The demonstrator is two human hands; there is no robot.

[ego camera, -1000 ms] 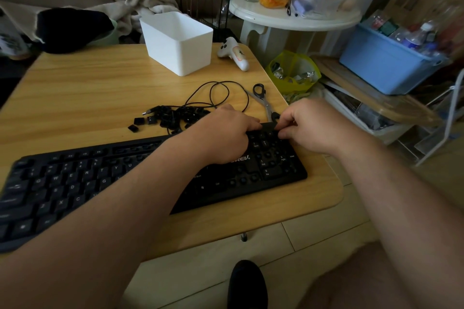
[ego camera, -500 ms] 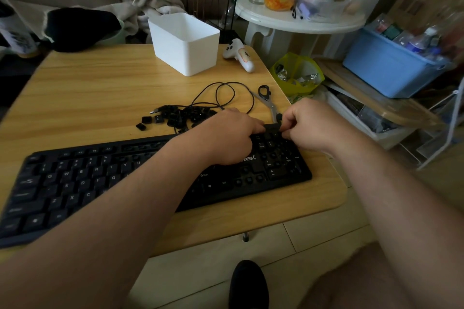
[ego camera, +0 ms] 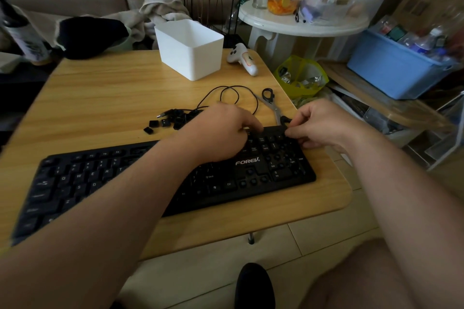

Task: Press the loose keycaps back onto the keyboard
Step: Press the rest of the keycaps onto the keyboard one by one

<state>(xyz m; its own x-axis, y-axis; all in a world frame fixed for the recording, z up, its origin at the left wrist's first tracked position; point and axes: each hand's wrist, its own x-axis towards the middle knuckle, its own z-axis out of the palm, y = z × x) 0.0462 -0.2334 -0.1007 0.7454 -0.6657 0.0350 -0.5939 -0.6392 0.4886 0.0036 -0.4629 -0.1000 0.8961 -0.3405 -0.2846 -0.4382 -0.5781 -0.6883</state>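
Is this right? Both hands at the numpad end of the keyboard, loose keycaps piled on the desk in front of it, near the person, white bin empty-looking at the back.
Not quite. In the head view the loose keycaps lie behind the keyboard, on its far side, not in front. The rest holds: left hand and right hand at the numpad end, white bin at the back.

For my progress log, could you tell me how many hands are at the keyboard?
2. The left hand rests on the keyboard above its logo; the right hand is at its far right corner. None appears hidden.
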